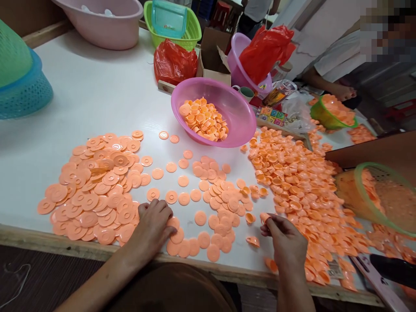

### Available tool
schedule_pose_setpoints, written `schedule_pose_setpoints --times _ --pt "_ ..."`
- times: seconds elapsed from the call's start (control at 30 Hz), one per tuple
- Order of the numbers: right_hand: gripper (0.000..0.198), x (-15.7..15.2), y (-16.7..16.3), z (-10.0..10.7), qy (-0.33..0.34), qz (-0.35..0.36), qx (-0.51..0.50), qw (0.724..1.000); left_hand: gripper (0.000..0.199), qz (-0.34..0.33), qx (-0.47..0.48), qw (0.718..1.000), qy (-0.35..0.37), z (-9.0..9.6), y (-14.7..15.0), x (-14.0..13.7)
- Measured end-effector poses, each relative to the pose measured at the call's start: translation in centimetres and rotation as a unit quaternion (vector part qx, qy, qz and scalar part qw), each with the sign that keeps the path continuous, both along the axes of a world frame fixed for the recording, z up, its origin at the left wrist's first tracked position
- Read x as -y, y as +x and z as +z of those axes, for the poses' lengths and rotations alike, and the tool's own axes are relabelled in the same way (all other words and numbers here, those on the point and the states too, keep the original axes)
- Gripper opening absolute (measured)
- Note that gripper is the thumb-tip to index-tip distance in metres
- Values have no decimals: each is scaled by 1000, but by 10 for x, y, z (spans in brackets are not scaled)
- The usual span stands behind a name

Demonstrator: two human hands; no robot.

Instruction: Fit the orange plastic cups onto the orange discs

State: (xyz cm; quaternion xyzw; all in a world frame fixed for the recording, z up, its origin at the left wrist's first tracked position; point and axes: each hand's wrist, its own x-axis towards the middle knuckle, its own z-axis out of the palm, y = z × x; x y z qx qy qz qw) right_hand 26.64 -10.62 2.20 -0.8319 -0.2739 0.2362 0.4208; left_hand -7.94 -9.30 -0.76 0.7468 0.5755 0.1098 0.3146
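Observation:
My right hand (287,238) pinches a small orange plastic cup-shaped piece (264,217) between thumb and fingers, just above the white table. My left hand (156,223) rests low over the table with bent fingers; an orange plastic disc (173,222) sits between its thumb and index finger. Beside that hand, on the left, lies a large heap of orange discs (97,186) with ring marks. Many more flat discs (224,195) are spread between my hands, some overlapping. A few loose cup pieces (252,242) lie near my right fingers, and a big pile of them (292,173) covers the right side.
A pink basin (238,117) holding cup pieces stands at the table's middle back. Behind it are a red bag (175,63), a cardboard box (212,56) and a mug (246,92). Baskets stand left and right, one tipped (360,190). Another person's hand (344,92) is at far right.

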Motion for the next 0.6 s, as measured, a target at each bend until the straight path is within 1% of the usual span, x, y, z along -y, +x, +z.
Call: schedule_pose_setpoints --times 0.07,0.13,0.2,0.23,0.3,0.4,0.47,0.5,0.6 --pt "34 -8 -21 6 26 42 -14 999 12 4 2 1000 -5 2 1 1" --pt "31 -19 -48 8 34 101 -53 993 12 11 14 1000 -25 4 2 0" --pt "24 -32 -78 7 28 174 -97 980 11 22 38 998 -38 6 2 -1" --pt "19 -38 -92 6 25 209 -114 971 11 21 54 998 -30 5 2 -1" --pt "13 -48 -116 3 21 264 -134 955 13 2 72 997 24 3 1 0" --pt "8 -55 -138 -3 3 313 -150 938 16 -53 56 990 120 -3 -4 4" --pt "8 -53 -146 -6 -24 341 -162 926 17 -74 46 986 139 -5 -9 6" --pt "9 -51 -149 -8 -40 355 -168 919 15 -73 46 986 141 -5 -12 6" --pt "11 -41 -159 -13 -85 394 -180 897 7 -38 29 988 145 -3 -17 3"
